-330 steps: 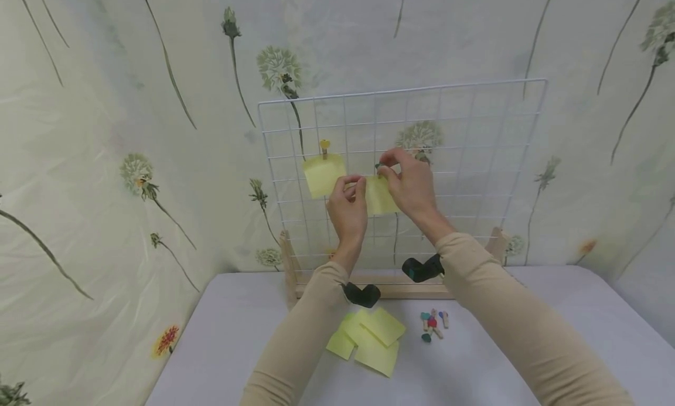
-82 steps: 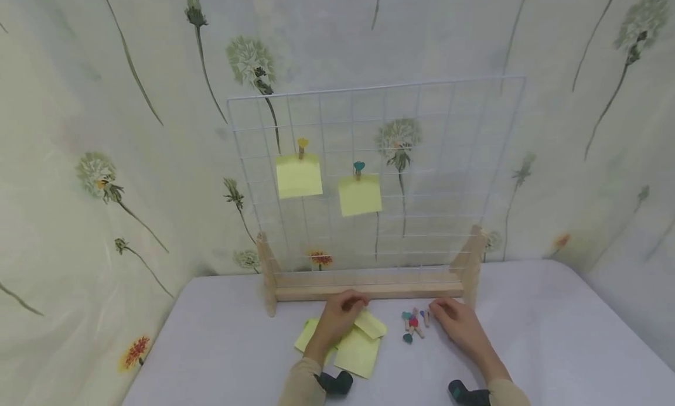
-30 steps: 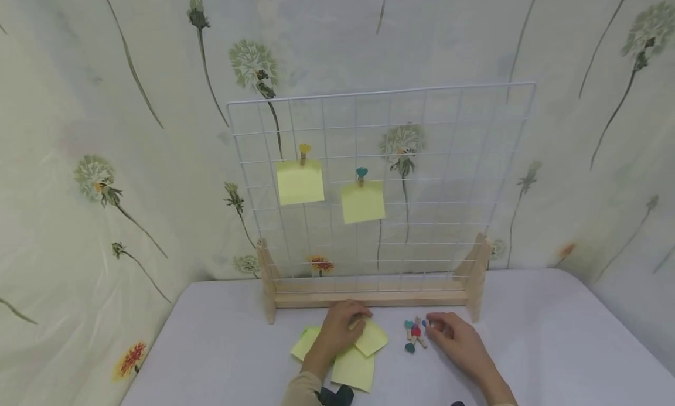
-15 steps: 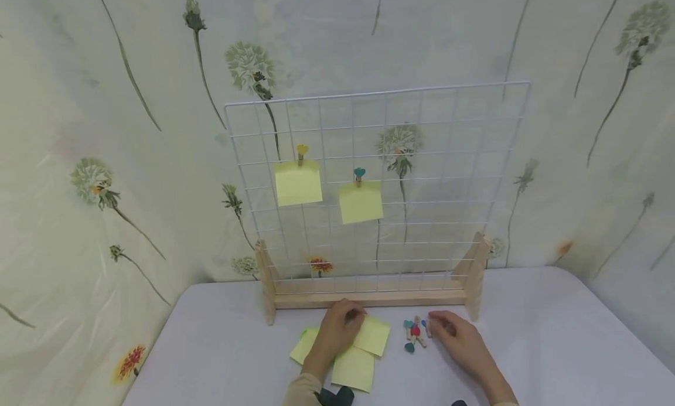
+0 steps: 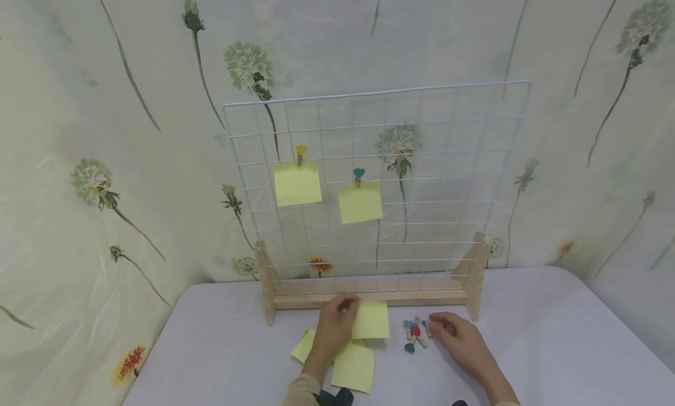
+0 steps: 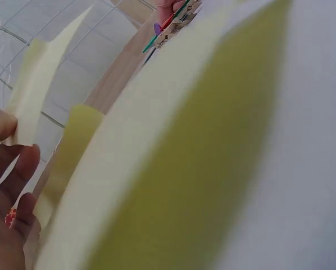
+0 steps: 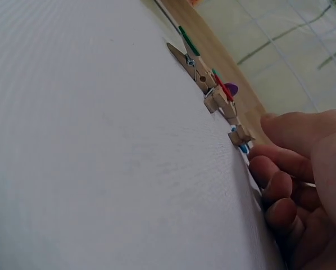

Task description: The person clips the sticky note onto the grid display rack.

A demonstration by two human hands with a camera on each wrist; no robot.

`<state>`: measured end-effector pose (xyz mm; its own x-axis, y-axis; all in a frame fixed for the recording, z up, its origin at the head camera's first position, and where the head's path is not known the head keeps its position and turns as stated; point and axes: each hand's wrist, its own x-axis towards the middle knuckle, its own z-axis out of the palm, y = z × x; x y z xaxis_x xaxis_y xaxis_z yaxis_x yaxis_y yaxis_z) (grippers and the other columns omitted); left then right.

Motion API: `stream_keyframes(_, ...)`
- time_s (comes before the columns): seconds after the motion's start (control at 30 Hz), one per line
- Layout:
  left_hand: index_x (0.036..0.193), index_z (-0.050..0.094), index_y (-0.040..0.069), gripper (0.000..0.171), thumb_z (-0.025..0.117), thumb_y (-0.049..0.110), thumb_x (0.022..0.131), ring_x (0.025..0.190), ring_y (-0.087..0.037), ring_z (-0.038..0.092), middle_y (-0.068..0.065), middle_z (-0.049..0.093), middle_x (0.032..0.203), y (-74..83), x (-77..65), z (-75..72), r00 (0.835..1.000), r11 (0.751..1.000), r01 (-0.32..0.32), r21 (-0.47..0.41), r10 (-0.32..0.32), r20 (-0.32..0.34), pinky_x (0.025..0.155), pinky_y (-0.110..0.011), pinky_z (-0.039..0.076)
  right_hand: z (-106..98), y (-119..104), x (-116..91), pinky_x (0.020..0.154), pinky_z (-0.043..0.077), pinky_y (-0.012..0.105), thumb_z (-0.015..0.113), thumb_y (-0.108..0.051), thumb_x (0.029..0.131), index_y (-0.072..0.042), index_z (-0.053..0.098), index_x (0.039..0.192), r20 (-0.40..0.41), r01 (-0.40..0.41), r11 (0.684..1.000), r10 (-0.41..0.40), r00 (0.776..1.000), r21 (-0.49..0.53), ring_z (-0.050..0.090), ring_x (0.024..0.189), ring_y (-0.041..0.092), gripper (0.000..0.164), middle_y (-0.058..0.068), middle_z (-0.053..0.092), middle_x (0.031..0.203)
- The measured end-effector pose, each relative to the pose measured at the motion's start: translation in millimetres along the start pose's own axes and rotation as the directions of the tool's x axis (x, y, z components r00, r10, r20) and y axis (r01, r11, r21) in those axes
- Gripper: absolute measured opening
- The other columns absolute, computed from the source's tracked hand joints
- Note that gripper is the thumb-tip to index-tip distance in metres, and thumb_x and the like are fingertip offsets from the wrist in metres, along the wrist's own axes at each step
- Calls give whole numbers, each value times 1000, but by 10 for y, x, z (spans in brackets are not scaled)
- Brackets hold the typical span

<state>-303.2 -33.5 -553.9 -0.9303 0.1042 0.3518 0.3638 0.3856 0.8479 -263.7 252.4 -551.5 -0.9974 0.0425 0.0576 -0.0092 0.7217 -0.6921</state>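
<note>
My left hand (image 5: 336, 324) pinches the left edge of a yellow sticky note (image 5: 371, 320), lifted above the other sticky notes (image 5: 353, 368) on the table. The left wrist view shows the held note (image 6: 39, 84) between thumb and fingers. My right hand (image 5: 459, 338) rests on the table beside a small pile of wooden mini clothespins (image 5: 415, 331) with coloured hearts. In the right wrist view, its thumb and loosely bent fingers are apart, right by the blue-heart clothespin (image 7: 241, 136), with nothing between them.
Behind the hands stands a white wire grid (image 5: 437, 223) on a wooden base (image 5: 369, 300). On it hang two yellow notes, one under a yellow-heart clothespin (image 5: 301, 151), the other under a teal-heart clothespin (image 5: 358, 174). A flowered wall covering (image 5: 327, 37) lies behind.
The left hand has picked a sticky note off the pile and raised it toward the grid. Earlier, the second note was clipped on the grid. The right hand has stayed by the clothespins.
</note>
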Motion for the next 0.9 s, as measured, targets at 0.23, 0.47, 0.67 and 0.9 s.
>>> stream_keyframes(0.23, 101, 65, 26, 10, 58, 25, 94, 90, -8, 61, 8, 68, 99, 42, 22, -12, 998, 997, -8, -79, 4, -62, 84, -25, 48, 9, 11, -6, 64, 42, 19, 64, -45, 86, -16, 64, 115, -19, 22, 999, -23, 1000, -24, 49, 73, 5, 41, -5, 60, 87)
stream_keyframes(0.47, 101, 66, 21, 10, 60, 21, 92, 87, -11, 60, 1, 68, 95, 72, 23, 12, 996, 994, -7, -106, -2, -86, 81, -24, 47, -12, -5, -19, 61, 40, 20, 67, -40, 85, -18, 65, 111, -26, 50, 999, -50, 998, -3, 47, 69, 5, 34, -5, 58, 85)
stream_keyframes(0.67, 100, 65, 22, 10, 59, 23, 92, 82, -6, 59, 4, 68, 94, 54, 4, 11, 998, 995, 11, -103, -17, -60, 77, -21, 48, 7, 71, -22, 64, 43, 21, 69, -42, 83, -20, 60, 110, -17, 45, 995, -44, 999, 86, 53, 72, 4, 37, -2, 65, 99)
stream_keyframes(0.9, 101, 65, 20, 11, 57, 20, 94, 75, -5, 60, 2, 68, 93, 37, 6, -22, 1000, 994, -14, -112, 11, -28, 72, -21, 51, 44, 103, 7, 72, 48, 21, 66, -43, 85, -20, 59, 109, -18, 59, 989, -57, 998, 139, 60, 79, 3, 34, -2, 68, 101)
